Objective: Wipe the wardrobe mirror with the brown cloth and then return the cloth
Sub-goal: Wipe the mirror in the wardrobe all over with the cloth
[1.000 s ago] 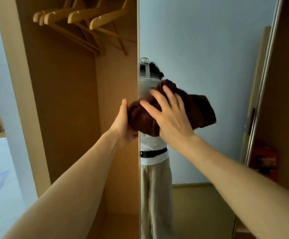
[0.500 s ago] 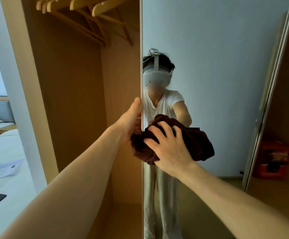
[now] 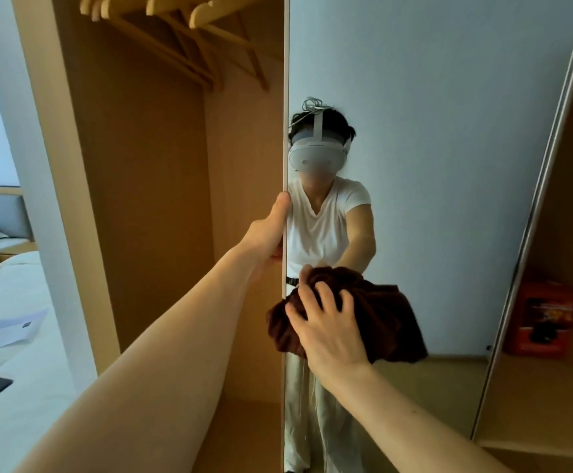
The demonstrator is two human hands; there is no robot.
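The wardrobe mirror (image 3: 449, 131) is gripped at its left edge by the left hand (image 3: 269, 232), with the thumb laid up the front. The bunched brown cloth (image 3: 391, 322) is pressed against the lower glass by the right hand (image 3: 329, 331), whose fingers are curled into it. Wooden hangers (image 3: 176, 15) are hung inside the open wardrobe.

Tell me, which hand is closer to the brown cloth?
Right. The right hand holds the brown cloth against the mirror; the left hand grips the mirror's edge, above and left of the cloth.
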